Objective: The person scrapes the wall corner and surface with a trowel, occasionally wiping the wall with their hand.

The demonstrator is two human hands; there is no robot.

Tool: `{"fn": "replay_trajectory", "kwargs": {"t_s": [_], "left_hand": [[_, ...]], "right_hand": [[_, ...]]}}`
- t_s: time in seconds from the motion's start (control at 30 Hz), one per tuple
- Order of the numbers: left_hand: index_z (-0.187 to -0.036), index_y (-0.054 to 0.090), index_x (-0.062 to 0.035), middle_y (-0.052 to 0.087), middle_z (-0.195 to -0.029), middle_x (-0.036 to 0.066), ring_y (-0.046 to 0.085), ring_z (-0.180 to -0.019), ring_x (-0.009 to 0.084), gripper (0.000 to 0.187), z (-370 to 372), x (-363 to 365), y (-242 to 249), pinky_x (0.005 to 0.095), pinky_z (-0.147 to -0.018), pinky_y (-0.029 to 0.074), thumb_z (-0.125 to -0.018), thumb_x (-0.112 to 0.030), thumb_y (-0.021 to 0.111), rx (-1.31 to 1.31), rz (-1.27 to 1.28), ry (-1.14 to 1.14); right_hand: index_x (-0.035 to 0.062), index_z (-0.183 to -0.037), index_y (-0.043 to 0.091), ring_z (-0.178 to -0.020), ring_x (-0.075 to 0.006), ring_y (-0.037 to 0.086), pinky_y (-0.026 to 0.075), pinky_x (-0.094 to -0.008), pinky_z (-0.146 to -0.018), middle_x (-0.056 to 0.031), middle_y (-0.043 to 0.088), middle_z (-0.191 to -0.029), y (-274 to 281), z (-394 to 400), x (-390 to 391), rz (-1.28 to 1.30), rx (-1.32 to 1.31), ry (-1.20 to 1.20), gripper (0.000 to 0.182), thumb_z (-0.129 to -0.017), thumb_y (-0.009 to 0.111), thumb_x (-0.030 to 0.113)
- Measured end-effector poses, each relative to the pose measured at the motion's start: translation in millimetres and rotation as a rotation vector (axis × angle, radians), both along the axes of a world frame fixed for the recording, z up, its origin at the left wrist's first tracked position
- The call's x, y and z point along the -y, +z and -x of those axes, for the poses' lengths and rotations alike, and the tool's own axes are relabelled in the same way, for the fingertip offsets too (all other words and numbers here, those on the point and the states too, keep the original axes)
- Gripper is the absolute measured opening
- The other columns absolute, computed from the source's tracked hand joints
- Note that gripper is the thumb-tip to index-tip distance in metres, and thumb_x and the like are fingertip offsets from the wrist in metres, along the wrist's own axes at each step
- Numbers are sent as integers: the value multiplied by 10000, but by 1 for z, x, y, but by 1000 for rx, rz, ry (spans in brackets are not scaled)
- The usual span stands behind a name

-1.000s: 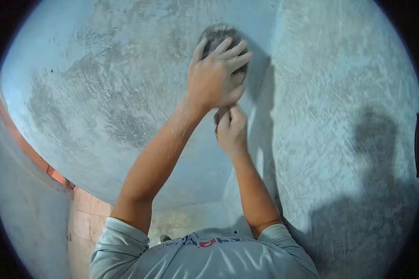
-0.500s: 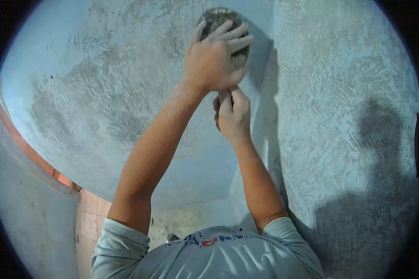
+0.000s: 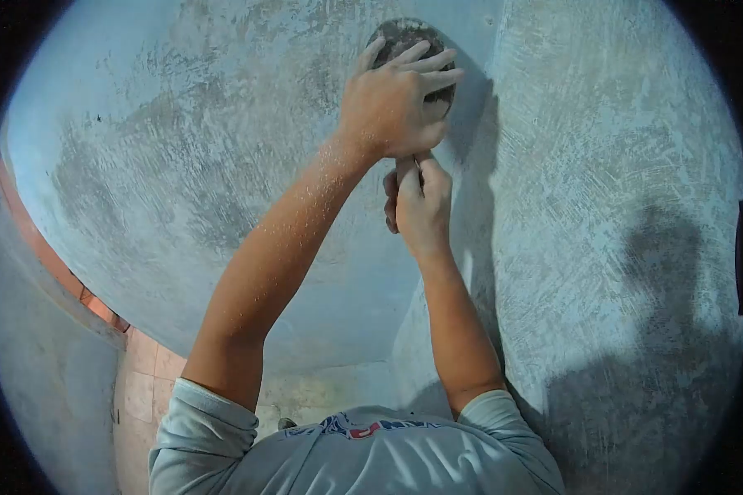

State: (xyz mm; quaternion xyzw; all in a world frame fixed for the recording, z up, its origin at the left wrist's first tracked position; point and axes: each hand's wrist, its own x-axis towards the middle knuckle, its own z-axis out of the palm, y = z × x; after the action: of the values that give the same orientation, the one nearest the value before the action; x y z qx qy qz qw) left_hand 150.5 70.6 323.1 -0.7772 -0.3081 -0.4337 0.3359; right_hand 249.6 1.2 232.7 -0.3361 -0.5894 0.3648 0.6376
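A dark round tool [image 3: 439, 92] lies against the mottled blue-grey wall [image 3: 281, 107] near the top centre. My left hand [image 3: 395, 103] is spread flat over it, fingers apart and dusty, pressing on its back. Just below, my right hand [image 3: 423, 198] is closed, its fingers wrapped round something that is mostly hidden, perhaps the tool's handle. White dust specks cover my left forearm.
A second scraped wall [image 3: 586, 165] stands on the right, meeting the first at a corner and bearing my shadow. An orange-red edge [image 3: 45, 243] and floor tiles [image 3: 144, 384] show at the lower left.
Both hands and the dark tool have shifted slightly right and a little down in the view. The camera view has also moved slightly. The hold looks the same.
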Motion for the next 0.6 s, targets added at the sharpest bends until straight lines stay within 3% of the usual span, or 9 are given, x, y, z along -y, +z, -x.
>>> {"fn": "replay_trajectory", "kwargs": {"t_s": [0.1,0.17,0.2,0.27,0.37,0.43,0.53,0.57,0.6], "left_hand": [[-1397,735,-262,607,-1578,-37,496,-1523,259,648,6,11,-72,595,-1327,228,-750,-232,714,28,106,-60],[-1389,740,-267,608,-1578,-32,493,-1525,258,648,9,26,-114,592,-1332,217,-743,-225,716,28,222,-88],[-1389,740,-270,608,-1578,-29,492,-1526,257,652,9,31,-127,591,-1334,213,-739,-221,715,25,271,-92],[-1389,740,-272,605,-1581,-25,491,-1528,258,657,8,26,-113,591,-1333,214,-734,-227,721,28,238,-114],[-1398,733,-266,598,-1588,-20,493,-1524,269,661,0,-5,-47,595,-1325,235,-737,-268,741,23,44,-94],[-1410,726,-258,595,-1591,-17,497,-1519,282,656,-13,-8,1,609,-1313,251,-760,-339,751,11,-28,-47],[-1417,723,-269,590,-1596,-17,494,-1522,289,658,-19,-8,-3,618,-1314,240,-766,-363,742,91,-1,-81],[-1429,714,-250,568,-1616,3,455,-1547,314,640,-16,-8,-14,624,-1319,217,-819,-441,744,88,-2,-83],[-1428,716,-241,554,-1627,15,442,-1554,323,636,-14,-6,-28,627,-1321,206,-840,-485,737,89,37,-103]], "right_hand": [[-35,-1062,645,-565,-192,567,472,-395,-570,-95,599,-670,-88,4,-3,-78,118,-117,257,-1111,461,138],[-23,-1015,617,-474,-101,485,386,-310,-442,-33,542,-627,-152,15,1,-120,83,-146,309,-1147,400,154],[-25,-1020,619,-483,-102,491,393,-313,-452,-37,550,-634,-156,14,2,-121,92,-154,307,-1143,401,152],[-27,-1031,624,-502,-104,502,406,-320,-472,-45,567,-649,-138,12,3,-132,115,-172,302,-1137,402,148],[-67,-1073,635,-609,-220,591,483,-394,-601,-125,641,-721,-57,-2,-13,-263,223,-254,282,-1103,445,139],[-75,-1114,620,-814,-323,683,523,-429,-726,-198,702,-908,-16,-9,-25,-384,260,-334,234,-1094,505,127],[-71,-1229,568,-1031,-400,698,538,-478,-824,-265,694,-1132,-11,-11,-33,-650,354,-616,231,-1082,579,106],[-45,-1444,408,-1161,-417,692,566,-490,-886,-315,662,-1239,-25,-12,-35,-530,346,-546,437,-1079,609,87],[-33,-1485,347,-1188,-413,687,573,-486,-895,-324,661,-1239,-39,-9,-34,-515,301,-533,484,-1087,593,89]]}}
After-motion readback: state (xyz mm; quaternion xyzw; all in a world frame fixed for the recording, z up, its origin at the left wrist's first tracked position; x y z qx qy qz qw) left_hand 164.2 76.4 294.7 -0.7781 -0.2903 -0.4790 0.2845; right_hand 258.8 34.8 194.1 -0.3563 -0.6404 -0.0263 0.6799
